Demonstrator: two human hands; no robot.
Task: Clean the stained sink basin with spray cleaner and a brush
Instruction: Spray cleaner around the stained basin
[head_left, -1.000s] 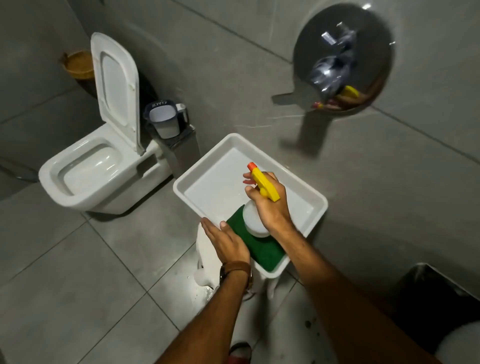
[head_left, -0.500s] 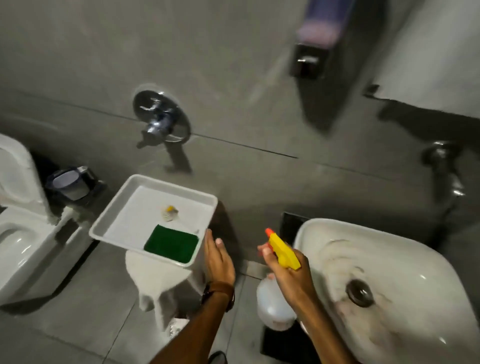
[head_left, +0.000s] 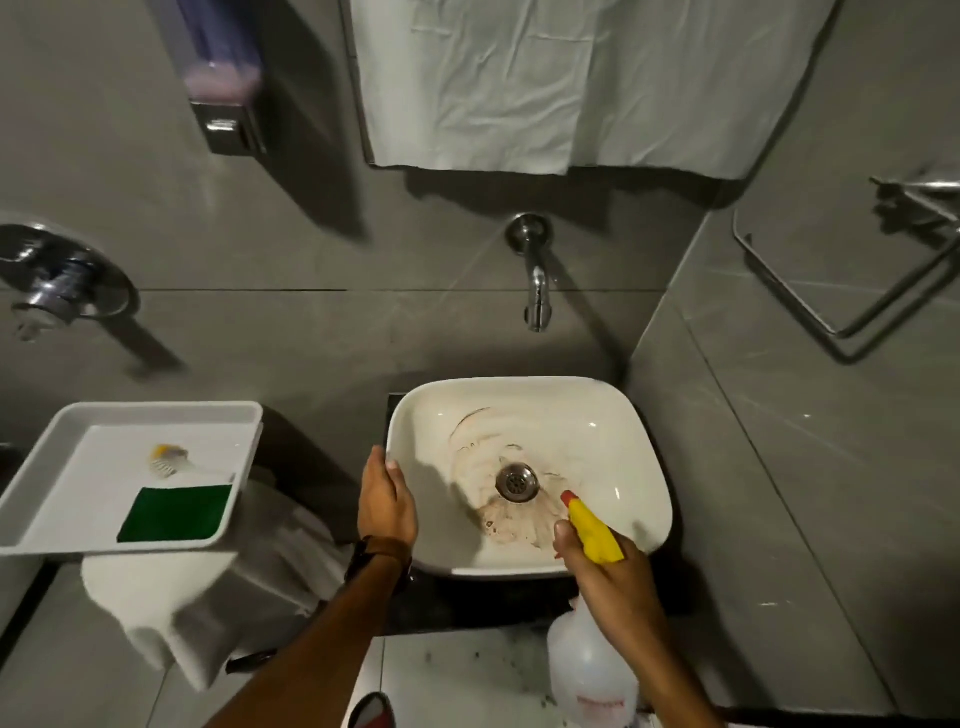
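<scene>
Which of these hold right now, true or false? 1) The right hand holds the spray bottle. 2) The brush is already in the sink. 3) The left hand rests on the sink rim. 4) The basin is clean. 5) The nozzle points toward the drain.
1) True: the right hand grips the spray bottle by its yellow trigger head.
2) False: the brush lies in the white tray, beside the green pad.
3) True: the left hand is on the sink at its left rim.
4) False: brownish stains surround the drain.
5) True: the red nozzle tip aims at the drain.
</scene>
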